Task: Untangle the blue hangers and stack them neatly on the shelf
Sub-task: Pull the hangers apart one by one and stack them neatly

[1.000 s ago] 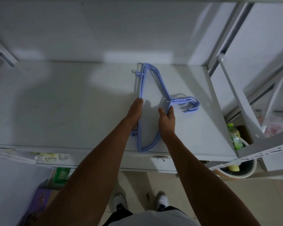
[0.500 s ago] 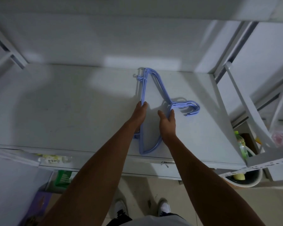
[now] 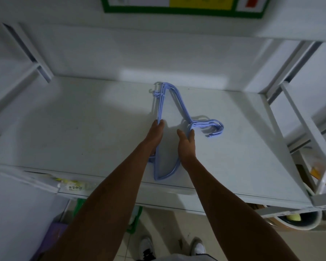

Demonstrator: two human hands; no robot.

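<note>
A stack of blue hangers (image 3: 179, 102) lies flat on the white shelf (image 3: 83, 129), their hooks pointing right at about the shelf's middle. My left hand (image 3: 156, 132) rests on the stack's straight bottom bar, fingers closed over it. My right hand (image 3: 185, 142) grips the sloped shoulder side just below the hooks, thumb spread to the left. The near corner of the stack reaches the shelf's front edge between my forearms.
White uprights and braces (image 3: 297, 113) frame the shelf on the right, and another upright (image 3: 32, 59) stands at the left. A lower shelf holds a small labelled item (image 3: 74, 187). A bowl (image 3: 297, 219) sits low on the right. A green-framed poster (image 3: 186, 4) hangs above.
The view has tilted upward, bringing the poster into sight. Both hands slid slightly farther along the hangers toward the back; the stack stays on the shelf in the same place.
</note>
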